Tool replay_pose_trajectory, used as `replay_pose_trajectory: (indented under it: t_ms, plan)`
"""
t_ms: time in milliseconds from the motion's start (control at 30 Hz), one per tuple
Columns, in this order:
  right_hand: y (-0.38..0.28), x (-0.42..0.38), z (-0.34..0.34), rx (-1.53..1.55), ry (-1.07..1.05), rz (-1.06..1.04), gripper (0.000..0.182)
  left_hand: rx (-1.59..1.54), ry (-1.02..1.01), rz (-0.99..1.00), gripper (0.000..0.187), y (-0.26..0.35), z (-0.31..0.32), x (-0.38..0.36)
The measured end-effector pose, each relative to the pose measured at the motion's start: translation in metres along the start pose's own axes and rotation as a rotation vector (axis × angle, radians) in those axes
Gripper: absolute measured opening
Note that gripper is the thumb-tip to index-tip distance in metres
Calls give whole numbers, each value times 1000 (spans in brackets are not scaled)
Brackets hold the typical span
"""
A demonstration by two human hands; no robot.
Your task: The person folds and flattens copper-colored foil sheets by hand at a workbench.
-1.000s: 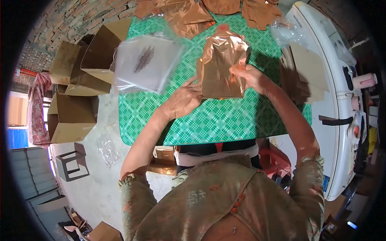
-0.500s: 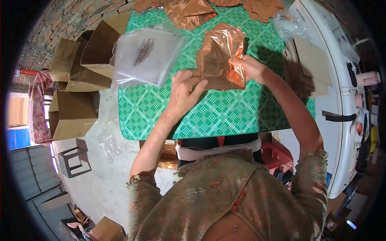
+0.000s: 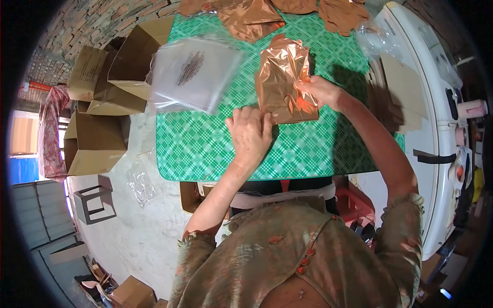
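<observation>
The green-checked table (image 3: 205,149) had open cartons (image 3: 97,163) at its left, their insides too shadowed to read. Clear bags (image 3: 192,87) lay stacked near that edge, probably for easy reach. Mid-table lay the copper foil packet (image 3: 282,82), contents hidden; the right hand (image 3: 326,92) pinched its right side, seemingly to steady it. The left hand (image 3: 250,128) touched its near-left corner, whether gripping I couldn't tell.

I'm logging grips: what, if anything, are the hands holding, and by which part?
The right hand holds the foil by its right side; whether the left hand, at its near left corner, also grips is unclear.
</observation>
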State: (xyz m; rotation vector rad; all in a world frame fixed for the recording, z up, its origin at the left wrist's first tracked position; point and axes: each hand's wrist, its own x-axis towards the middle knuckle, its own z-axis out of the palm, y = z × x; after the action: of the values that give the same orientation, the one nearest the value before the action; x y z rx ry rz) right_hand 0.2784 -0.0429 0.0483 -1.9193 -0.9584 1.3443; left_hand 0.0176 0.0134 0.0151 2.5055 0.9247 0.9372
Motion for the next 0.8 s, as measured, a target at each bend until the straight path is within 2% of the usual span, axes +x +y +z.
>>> replay_pose_trajectory:
  t_ms: [233, 333, 500, 800]
  plan:
    - [-8, -6, 3, 60, -54, -45, 52, 10, 28, -38, 16, 5, 4, -5]
    - [-16, -9, 5, 35, -13, 46, 52, -33, 25, -78, 18, 7, 2, -2]
    - [-9, -2, 3, 41, -30, 32, 51, -46, 21, -155, 25, 9, 1, 9]
    - [-4, 2, 7, 111, -10, 8, 48, 73, 0, -119, 20, 5, 8, 9]
